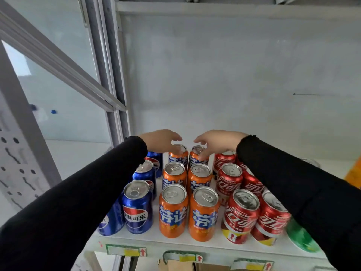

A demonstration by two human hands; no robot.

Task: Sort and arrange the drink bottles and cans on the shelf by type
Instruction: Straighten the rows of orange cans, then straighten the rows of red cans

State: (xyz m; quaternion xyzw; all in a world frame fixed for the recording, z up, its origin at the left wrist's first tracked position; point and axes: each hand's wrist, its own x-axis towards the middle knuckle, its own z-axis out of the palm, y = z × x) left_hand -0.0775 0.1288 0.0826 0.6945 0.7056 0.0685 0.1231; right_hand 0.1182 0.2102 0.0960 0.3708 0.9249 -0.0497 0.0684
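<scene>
Both arms reach forward in black sleeves, converging toward the back pair of orange cans (pixel 188 155) on the shelf. The left hand (pixel 162 140) comes in from the left of that pair, fingers curved, its fingertips (pixel 176 148) touching the top of the left can. The right hand (pixel 215 141) mirrors it from the right, fingers spread and curved, its thumb lying against the right can's side.

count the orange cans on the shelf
6, in two columns of three: front pair, middle pair, back pair under the hands. None seem hidden.
</scene>
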